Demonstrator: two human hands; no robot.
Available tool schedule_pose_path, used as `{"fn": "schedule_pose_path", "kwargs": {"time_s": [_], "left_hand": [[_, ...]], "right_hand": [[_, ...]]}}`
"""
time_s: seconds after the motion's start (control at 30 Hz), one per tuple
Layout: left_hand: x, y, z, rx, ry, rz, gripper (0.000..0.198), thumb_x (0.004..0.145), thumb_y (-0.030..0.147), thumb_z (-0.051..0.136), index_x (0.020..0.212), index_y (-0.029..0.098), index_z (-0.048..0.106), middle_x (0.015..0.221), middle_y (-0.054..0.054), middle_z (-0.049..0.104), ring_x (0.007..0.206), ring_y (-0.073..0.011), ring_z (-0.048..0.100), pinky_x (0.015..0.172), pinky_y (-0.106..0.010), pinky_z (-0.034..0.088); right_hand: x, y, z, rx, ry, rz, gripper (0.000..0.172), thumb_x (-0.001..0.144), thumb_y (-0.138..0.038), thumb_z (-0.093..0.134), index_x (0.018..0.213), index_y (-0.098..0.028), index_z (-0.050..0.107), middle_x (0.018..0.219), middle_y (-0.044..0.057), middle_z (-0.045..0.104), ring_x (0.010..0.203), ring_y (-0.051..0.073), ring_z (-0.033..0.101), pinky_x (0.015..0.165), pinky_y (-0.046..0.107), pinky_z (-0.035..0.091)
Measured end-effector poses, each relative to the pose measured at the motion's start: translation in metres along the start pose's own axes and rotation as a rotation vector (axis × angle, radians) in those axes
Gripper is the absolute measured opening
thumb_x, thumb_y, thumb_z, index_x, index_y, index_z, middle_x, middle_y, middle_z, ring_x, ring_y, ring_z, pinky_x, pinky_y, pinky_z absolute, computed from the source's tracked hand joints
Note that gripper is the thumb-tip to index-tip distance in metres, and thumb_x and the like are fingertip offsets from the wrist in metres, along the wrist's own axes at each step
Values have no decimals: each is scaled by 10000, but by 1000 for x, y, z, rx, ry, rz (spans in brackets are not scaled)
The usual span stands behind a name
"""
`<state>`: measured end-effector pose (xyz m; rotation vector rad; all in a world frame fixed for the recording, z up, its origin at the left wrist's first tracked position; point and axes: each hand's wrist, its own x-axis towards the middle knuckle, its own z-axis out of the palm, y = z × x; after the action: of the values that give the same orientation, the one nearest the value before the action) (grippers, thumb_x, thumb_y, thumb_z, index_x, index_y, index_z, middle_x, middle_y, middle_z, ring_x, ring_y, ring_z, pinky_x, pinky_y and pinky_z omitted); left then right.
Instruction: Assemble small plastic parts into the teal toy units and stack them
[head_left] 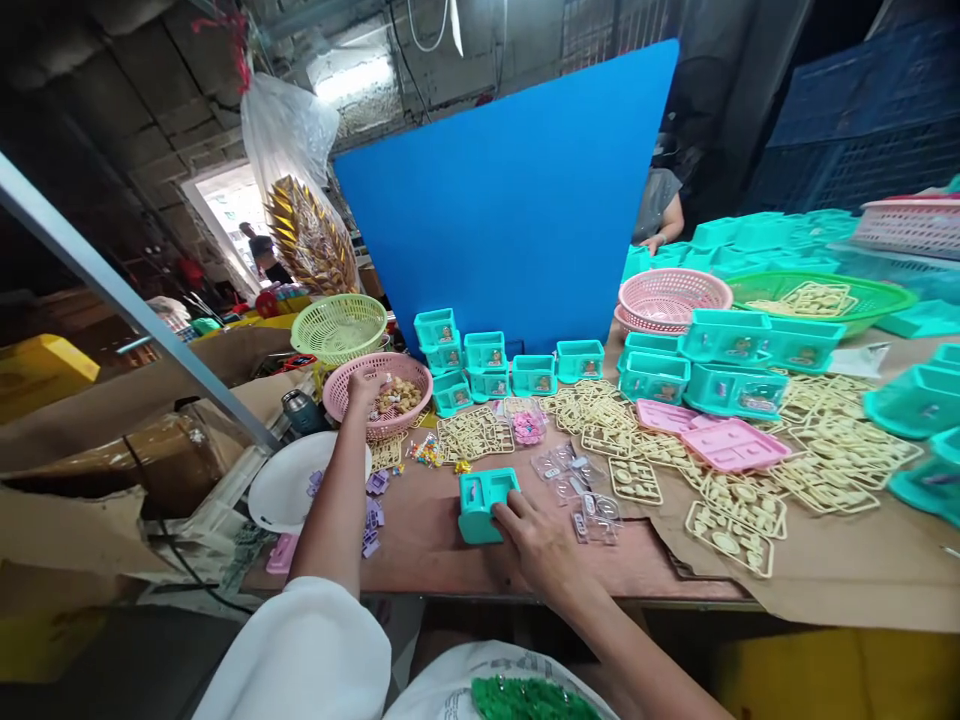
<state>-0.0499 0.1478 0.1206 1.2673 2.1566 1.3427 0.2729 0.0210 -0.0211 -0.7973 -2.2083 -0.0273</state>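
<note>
My right hand [534, 532] grips the near right side of a small teal plastic box [480, 530], with its fingers closed on the edge. The box rests on the table in front of me and has compartments open at the top. My left hand [365, 386] reaches into a pink basket [337, 412] with small tan pieces [399, 396] in it. Its fingers are too small and partly hidden to show whether they hold anything. Clear plastic parts [596, 515] lie right of the box, and purple pieces [373, 520] lie to its left.
Stacked teal boxes [486, 352] line the foot of a blue board [502, 210]. Cream part frames [600, 415] and pink trays [735, 443] spread to the right. A white plate [274, 485] and green basket [339, 330] stand left. Another person [660, 205] sits behind the board.
</note>
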Motion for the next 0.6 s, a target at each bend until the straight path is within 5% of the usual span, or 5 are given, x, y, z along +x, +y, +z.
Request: {"fn": "schedule_pose_path", "kwargs": {"time_s": [0.2,0.37,0.6], "left_hand": [[-72,19,29,-474,-240,62,184,856,249,707,1011,150,699,1106,-92,773,1060,-193,749,1025,-348,587],[-157,21,64,-948,-558,-85,338,683,351,907,904,179,719,928,-24,784,933,-200,775,955,-363,626],[-208,17,73,-935,-572,-45,372,670,403,919,915,185,744,934,-15,775,939,-187,744,973,-397,608]], "right_hand": [[30,18,-31,383,117,179,222,1043,-268,525,1014,-199,734,848,60,693,718,168,652,651,278,497],[66,22,-58,497,258,205,262,1012,-375,604,1174,-215,732,1028,88,673,840,175,656,758,315,561],[68,27,-50,678,151,315,241,979,-372,627,1120,-194,709,1027,82,677,884,180,667,782,327,580]]}}
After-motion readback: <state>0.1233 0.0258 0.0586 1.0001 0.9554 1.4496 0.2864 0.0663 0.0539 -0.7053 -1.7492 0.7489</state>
